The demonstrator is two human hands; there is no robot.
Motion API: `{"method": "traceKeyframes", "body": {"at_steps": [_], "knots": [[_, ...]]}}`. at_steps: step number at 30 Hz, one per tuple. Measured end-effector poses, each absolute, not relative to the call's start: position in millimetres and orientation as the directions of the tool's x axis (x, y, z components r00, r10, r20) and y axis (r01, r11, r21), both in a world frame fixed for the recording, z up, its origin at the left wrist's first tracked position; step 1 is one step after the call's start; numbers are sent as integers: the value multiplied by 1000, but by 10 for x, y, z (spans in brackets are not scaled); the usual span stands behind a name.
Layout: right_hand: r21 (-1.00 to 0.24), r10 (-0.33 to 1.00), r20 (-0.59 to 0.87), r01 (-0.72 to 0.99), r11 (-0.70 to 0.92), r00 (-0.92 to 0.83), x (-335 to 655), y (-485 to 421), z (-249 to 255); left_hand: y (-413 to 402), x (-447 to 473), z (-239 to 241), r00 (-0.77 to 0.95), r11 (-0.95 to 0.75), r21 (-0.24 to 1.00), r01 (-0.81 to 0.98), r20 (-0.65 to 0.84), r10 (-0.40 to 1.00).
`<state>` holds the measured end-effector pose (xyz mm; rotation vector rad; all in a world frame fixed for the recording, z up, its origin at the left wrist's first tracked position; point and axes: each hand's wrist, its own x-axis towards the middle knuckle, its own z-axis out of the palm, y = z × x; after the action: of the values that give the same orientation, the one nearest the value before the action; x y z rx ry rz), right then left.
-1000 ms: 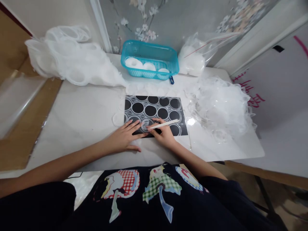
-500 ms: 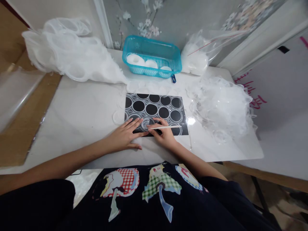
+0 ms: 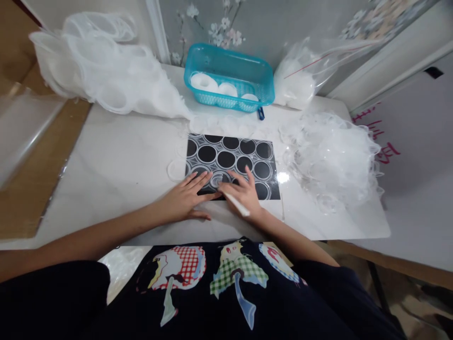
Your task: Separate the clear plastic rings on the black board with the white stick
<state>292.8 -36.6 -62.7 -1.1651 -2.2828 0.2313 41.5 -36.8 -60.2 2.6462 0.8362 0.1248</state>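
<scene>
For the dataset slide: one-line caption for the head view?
Left hand spread at the near edge of a black circle-patterned sheet, right hand holding a white stick, teal basket behind.

White table [image 3: 116, 151], patterned black sheet [image 3: 225, 159], blue basket [image 3: 212, 98]

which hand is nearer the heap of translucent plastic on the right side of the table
Right. The right hand, holding the white stick, is left of the translucent plastic heap; the left hand is farther left, its fingers on the black patterned sheet.
</scene>
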Motion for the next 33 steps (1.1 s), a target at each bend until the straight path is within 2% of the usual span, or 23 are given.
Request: {"method": "traceKeyframes", "body": {"at_steps": [2,3,4,6,8,10,14,18,23,33], "knots": [[-396,827,486,772,496,-282,3061,-82,-482,-379,423,-590,819,-755,365,545,-38,573],[-445,841,535,819,363,-82,3115,57,-399,-383,424,-582,819,-755,365,544,-37,573],[-472,827,562,828,303,18,3147,168,-322,-385,421,-573,821,-758,367,540,-31,570],[-500,811,581,818,286,71,3110,257,-224,-378,399,-555,830,-767,375,520,-13,557],[-510,838,543,771,382,-56,2944,166,-240,-361,346,-542,838,-777,380,502,5,545],[-573,870,435,673,467,-233,2721,-19,-355,-341,260,-537,829,-774,372,512,21,558],[-699,869,245,542,466,-430,2443,-260,-606,-343,64,-544,796,-747,344,569,-1,606],[-738,870,211,512,440,-445,2443,-225,-660,-387,-23,-563,777,-722,343,601,-40,628],[-745,881,194,519,419,-432,2455,-210,-628,-390,-14,-591,768,-714,355,604,-21,640],[-710,858,229,524,470,-459,2439,-235,-671,-382,-8,-586,778,-732,330,596,-11,629]]}}
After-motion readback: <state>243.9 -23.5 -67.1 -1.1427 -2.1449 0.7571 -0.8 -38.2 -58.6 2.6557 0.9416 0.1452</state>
